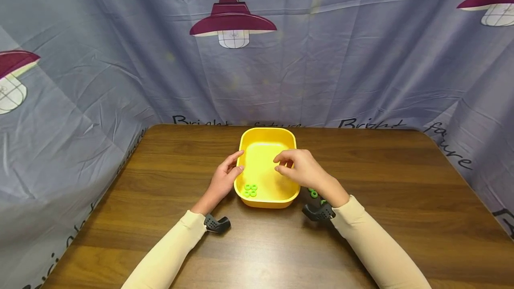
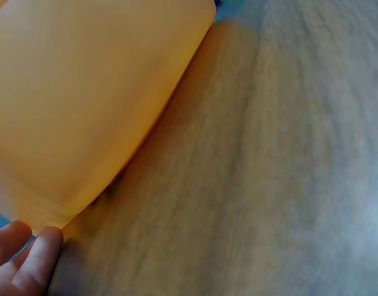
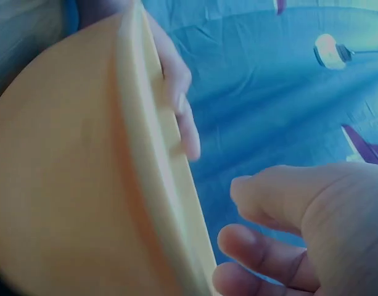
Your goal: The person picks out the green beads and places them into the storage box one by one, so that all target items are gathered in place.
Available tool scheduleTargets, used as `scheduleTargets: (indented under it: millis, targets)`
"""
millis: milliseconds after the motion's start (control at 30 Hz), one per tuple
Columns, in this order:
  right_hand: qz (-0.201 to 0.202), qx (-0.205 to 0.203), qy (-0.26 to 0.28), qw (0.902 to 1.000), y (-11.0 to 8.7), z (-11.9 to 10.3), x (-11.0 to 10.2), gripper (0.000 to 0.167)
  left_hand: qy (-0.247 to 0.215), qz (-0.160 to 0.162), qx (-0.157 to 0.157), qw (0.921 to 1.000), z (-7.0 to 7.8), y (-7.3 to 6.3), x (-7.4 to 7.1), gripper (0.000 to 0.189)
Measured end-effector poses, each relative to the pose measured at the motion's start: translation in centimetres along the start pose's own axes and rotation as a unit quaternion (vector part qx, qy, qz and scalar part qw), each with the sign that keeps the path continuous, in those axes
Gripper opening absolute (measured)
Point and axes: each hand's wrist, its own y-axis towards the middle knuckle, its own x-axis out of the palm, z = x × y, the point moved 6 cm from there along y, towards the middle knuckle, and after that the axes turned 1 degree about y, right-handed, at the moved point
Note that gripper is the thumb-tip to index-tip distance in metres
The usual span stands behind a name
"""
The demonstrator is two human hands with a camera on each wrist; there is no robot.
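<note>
A yellow plastic tub (image 1: 265,200) stands on the wooden table. Inside its near left corner lie several small green rings (image 1: 250,190). At the tub's left side, my left hand (image 1: 225,177) touches the rim with thumb and index finger fairly straight. The left wrist view shows fingertips (image 2: 47,246) by the tub's outer wall (image 2: 84,92). Over the tub's right part hovers my right hand (image 1: 301,166), its fingers loosely bent. In the right wrist view the thumb (image 3: 269,194) stands apart from the fingers (image 3: 256,253), and nothing shows between them.
More green rings (image 1: 313,194) lie on the table right of the tub, partly hidden by the right forearm. Black wrist mounts (image 1: 217,224) sit on both wrists. Behind the table (image 1: 192,142) hangs a grey-blue curtain (image 1: 281,66) printed with lamps.
</note>
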Motion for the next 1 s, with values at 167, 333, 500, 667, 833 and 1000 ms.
scheduleTargets:
  millis: [167,333,500,667,833,1000]
  targets:
    - [0.030,0.001,0.007,0.9995,-1.9,1.6,-1.8,0.012,-0.002,0.000,0.001,1.0000,0.1,-0.1,0.0,0.049]
    - [0.038,0.026,0.008,0.9989,-3.2,3.3,-3.1,0.009,0.000,0.002,0.003,1.0000,0.1,0.0,-0.1,0.049]
    - [0.032,0.051,-0.013,0.9981,-4.2,4.9,-3.7,0.011,0.002,0.002,-0.003,1.0000,0.0,0.0,0.0,0.049]
    - [0.012,0.068,-0.028,0.9972,-5.5,6.5,-3.6,0.013,0.004,0.002,-0.007,1.0000,-0.2,-0.1,0.1,0.049]
    - [-0.001,0.075,-0.039,0.9964,-6.8,7.5,-3.3,0.011,0.001,0.000,-0.006,1.0000,0.0,-0.2,0.2,0.049]
    - [-0.021,0.082,-0.036,0.9958,-7.6,8.2,-2.8,0.010,0.005,0.001,-0.005,1.0000,0.1,-0.1,0.0,0.049]
